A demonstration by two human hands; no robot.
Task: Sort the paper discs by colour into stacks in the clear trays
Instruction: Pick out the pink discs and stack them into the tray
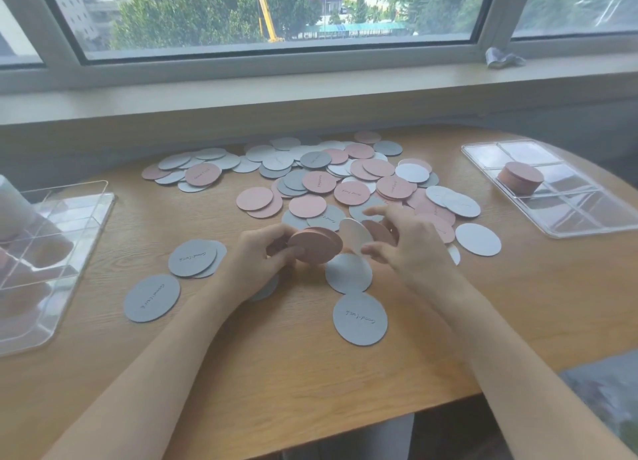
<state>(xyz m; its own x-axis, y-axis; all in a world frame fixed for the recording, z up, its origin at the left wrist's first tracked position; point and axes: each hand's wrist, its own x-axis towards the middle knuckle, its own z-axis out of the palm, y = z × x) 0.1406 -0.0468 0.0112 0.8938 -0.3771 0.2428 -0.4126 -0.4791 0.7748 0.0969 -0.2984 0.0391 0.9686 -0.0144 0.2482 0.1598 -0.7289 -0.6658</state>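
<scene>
Well, early days here: one pink stack (521,181) sits in the right-hand clear tray (566,218), while the big mixed pile (324,180) of pink and grey discs sprawls across the table (293,373). The left hand (262,256) clamps a small pink bundle (316,245) above the tabletop; the right hand (407,242), fingers curled, pinches more discs (355,233) just beside it. By my reckoning, most sorting remains.

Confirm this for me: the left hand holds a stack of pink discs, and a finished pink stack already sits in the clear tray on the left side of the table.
Not quite. The left hand does hold a stack of pink discs, but the finished pink stack sits in the clear tray on the right side of the table, as the head view shows.
</scene>
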